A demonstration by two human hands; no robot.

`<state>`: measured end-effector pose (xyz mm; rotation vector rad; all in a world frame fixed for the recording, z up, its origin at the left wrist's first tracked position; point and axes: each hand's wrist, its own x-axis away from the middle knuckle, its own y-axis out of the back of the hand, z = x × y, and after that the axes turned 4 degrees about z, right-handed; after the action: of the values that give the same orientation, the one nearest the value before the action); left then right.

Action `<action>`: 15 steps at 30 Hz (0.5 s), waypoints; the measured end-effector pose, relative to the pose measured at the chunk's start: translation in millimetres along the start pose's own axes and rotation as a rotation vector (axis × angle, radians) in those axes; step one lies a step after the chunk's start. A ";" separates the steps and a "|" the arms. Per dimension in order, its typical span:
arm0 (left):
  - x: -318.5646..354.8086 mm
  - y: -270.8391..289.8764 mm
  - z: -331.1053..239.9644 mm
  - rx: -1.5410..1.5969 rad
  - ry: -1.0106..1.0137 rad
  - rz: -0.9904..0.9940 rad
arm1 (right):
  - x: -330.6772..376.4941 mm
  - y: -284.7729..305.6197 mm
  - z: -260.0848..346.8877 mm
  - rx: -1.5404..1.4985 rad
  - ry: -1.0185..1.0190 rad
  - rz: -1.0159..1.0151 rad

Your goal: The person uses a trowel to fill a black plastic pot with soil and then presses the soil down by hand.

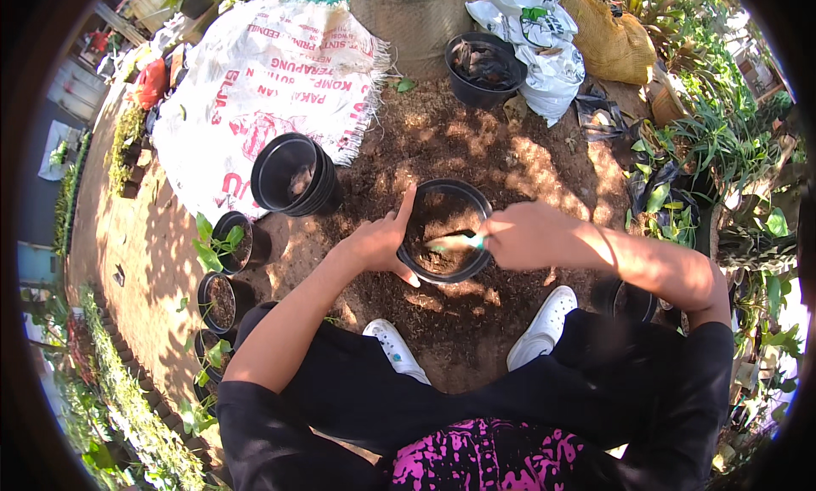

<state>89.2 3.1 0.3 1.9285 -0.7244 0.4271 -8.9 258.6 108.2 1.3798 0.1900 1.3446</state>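
Observation:
A round black plant pot [466, 187] with dark soil in it stands on the ground between my feet and the white sack. My left hand [382, 242] grips the pot's left rim, thumb low on the near side and index finger stretched along the edge. From the right, my right hand [520, 234] is closed around the green handle of a small trowel [450, 242]. The trowel's pale blade lies inside the pot against the soil. My fingers hide most of the handle.
Left of the pot is a stack of black pots [293, 176], with several potted seedlings [234, 240] nearer me. A printed white sack [280, 74] lies beyond. At the back stand another black pot [484, 70], a white bag [544, 49] and a tan sack [608, 36]. Plants line the right.

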 end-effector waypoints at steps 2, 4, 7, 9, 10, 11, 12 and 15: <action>1.8 -4.6 9.3 0.015 -0.015 -0.039 | -11.6 17.4 -4.5 0.034 -0.134 -0.005; 3.3 1.0 2.0 0.019 0.010 -0.011 | -16.0 17.6 -14.2 0.025 -0.080 -0.073; 2.8 3.1 0.1 0.022 0.021 -0.021 | -11.6 8.7 -1.0 0.099 -0.104 -0.040; 2.1 1.8 0.4 0.017 0.027 -0.017 | -9.4 14.1 14.5 0.014 -0.133 0.097; 3.7 2.3 -0.2 0.016 0.032 -0.014 | -11.8 14.7 9.3 -0.039 -0.116 0.042; 5.5 3.2 -0.6 0.018 0.040 -0.011 | -15.0 15.6 -0.7 -0.093 -0.099 -0.012; 5.6 2.2 -0.2 0.018 0.038 -0.025 | -18.0 18.8 -4.8 -0.148 -0.086 -0.066; 7.6 3.9 -1.7 0.032 0.034 -0.027 | -21.2 17.3 -6.7 -0.053 -0.113 -0.087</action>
<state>92.5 1.1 8.1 1.9547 -0.6725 0.4562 -30.6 240.8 107.0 1.3834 0.1358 1.1885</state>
